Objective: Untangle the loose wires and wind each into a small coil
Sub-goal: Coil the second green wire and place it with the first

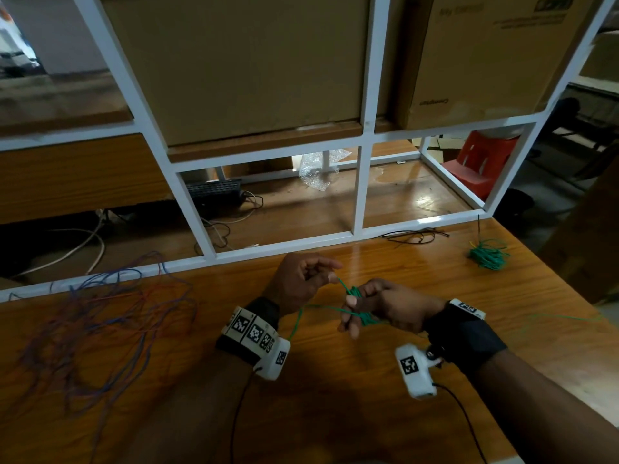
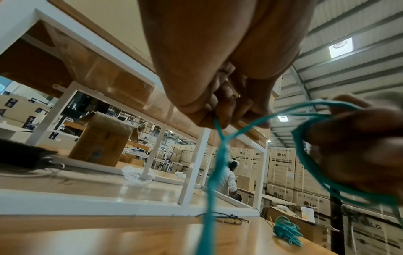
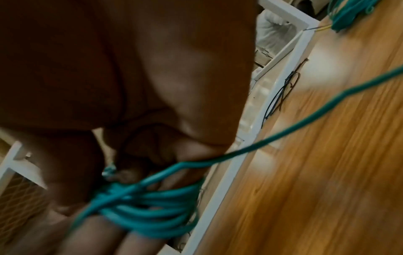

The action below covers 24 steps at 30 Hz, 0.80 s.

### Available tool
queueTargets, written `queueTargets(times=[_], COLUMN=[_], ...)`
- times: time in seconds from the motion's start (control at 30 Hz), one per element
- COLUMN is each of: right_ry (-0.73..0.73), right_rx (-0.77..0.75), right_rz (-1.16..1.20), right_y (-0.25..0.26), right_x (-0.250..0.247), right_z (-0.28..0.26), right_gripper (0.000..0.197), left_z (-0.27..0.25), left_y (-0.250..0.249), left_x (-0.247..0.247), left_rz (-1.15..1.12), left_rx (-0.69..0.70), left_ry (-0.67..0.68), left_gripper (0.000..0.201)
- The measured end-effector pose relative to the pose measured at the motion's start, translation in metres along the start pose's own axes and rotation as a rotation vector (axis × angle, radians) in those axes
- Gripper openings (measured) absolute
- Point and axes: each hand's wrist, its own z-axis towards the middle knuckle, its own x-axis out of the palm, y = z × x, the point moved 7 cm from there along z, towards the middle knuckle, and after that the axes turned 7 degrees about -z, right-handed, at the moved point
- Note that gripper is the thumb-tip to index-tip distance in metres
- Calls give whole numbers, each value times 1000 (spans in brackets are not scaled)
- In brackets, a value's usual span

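Head view: green wire [image 1: 355,298] spans the gap between both hands above the wooden table [image 1: 435,316]. Right hand [image 1: 385,308] has several turns wound round its extended fingers [image 3: 91,229], thumb clamping the bundle. Left hand [image 1: 303,283] pinches the feeding strand just left of it, slightly farther from the body; the strand runs left-to-right. Slack trails off both ways, under the left wrist and rightward across the table. Next wrap likely means the left hand circling the right fingers. Wire is thin, smooth, springy plastic insulation. Finished green coil [image 1: 487,256] sits far right; blue-red tangle [image 1: 97,316] lies untouched, well left.
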Motion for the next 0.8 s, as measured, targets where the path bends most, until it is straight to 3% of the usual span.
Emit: queueTargets(times=[0.1,0.23,0.33,0.4,0.5,0.57,0.63,0.7,0.8], right_ry=[-231,-220,-461,-474,-423,-397,-325,-159,117], right_rx=[35,53,36,-7,-53,-46,-10,20,-81], right_rz=[-184,-120,-433,-571,-590,-485,-90,328,537], right_y=[1,-8,11,24,30,29,23,19,32], right_x=[-18,-13,-33,-40,-38,-35,-32,-22,-1], right_z=[2,7,3,2,1,1,4,4,1], right_gripper=[40,29,32,37,35,31,24,22,27], left_z=[-2,-2,1,4,8,11,13,14,20], left_y=[11,15,12,9,5,4,2,-6,-23], left_x=[3,5,3,2,0,-2,-4,-6,-5], left_rz=[67,102,128,149,186,206,176,59,-80], left_rx=[28,36,36,31,63,85,113,142,208], left_ry=[-52,-88,-81,-68,-48,-44,-54,-89,-75], left_gripper=[12,10,14,16,16,15,15,14,15])
